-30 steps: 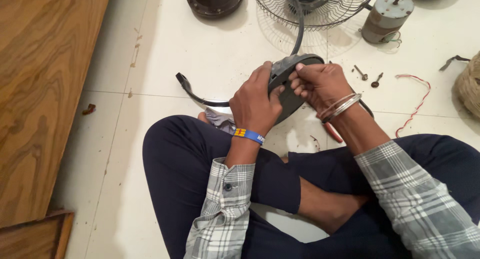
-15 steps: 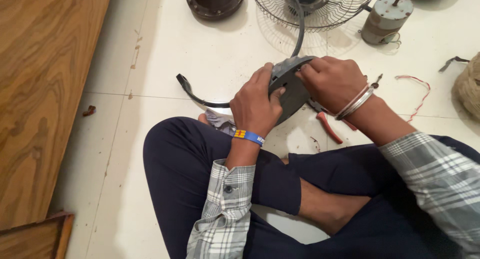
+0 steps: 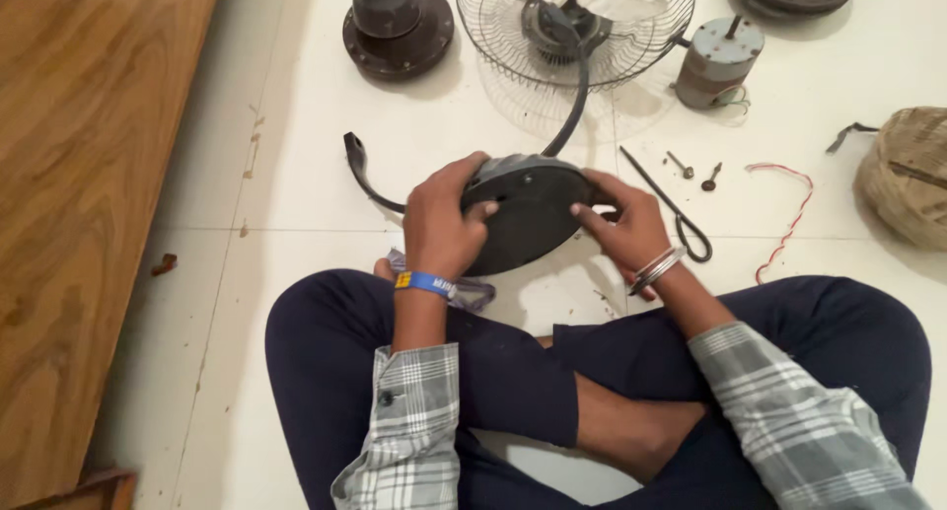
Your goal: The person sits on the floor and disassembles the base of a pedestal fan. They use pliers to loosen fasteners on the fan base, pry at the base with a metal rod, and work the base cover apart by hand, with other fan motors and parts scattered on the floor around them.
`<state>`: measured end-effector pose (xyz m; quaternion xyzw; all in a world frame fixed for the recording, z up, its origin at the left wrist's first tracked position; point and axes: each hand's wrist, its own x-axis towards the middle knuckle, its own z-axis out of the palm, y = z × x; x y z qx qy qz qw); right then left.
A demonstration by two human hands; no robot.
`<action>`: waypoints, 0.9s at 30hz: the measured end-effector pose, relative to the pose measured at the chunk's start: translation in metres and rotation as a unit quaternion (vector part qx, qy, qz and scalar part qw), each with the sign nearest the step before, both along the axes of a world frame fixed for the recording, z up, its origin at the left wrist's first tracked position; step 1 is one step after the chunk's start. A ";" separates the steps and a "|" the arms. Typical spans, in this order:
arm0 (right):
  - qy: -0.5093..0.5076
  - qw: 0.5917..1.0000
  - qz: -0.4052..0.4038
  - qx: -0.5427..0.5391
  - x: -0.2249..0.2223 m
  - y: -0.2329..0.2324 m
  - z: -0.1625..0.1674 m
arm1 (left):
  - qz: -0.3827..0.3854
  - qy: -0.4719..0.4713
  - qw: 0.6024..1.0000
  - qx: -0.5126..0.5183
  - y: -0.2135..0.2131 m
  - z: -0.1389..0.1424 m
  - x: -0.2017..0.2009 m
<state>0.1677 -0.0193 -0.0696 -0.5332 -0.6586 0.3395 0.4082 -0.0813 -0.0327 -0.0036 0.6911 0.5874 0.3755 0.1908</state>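
I sit cross-legged on a pale tiled floor point(image 3: 296, 145), with a wooden panel point(image 3: 89, 175) running along my left side. Closest to me, above my knees, both hands are clasped on a dark, round fan housing point(image 3: 528, 214): my left hand point(image 3: 439, 224) wraps over its left edge with the thumb pressed on the flat face, and my right hand point(image 3: 621, 224) grips the right edge with the fingertips on the rim. The housing is tilted, its lower edge near the floor just in front of my legs, and a dark curved stem rises from its top toward the wire fan guard point(image 3: 577, 22) farther out. A curved black strip point(image 3: 360, 175) lies on the tiles to the left of my left hand, and a thin black cable point(image 3: 671, 209) loops just past my right one. Beyond that lie two small screws point(image 3: 691, 170) and a red-and-white wire point(image 3: 784, 209). Farther still stand a round dark base point(image 3: 398, 27) and a grey motor point(image 3: 718, 61), with a woven bundle point(image 3: 908, 175) at the right edge. I judge the chief risk to be the housing slipping, since I hold it only by its edges; a twist could pull the stem and drag the guard. The loose screws could roll away if my hand brushes them.
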 end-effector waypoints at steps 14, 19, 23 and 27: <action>-0.087 0.987 -0.016 0.136 -0.041 -0.055 -0.001 | 0.234 0.043 0.966 0.102 -0.023 0.001 0.001; -0.155 0.984 -0.044 0.079 -0.041 -0.066 -0.004 | 0.148 -0.056 0.978 0.134 -0.006 -0.009 0.020; -0.057 0.994 -0.073 0.059 -0.049 -0.076 -0.018 | 0.050 -0.076 0.993 0.078 -0.001 -0.019 0.032; -0.010 0.996 -0.079 0.035 -0.055 -0.068 -0.022 | 0.010 -0.107 0.993 0.056 -0.005 -0.021 0.036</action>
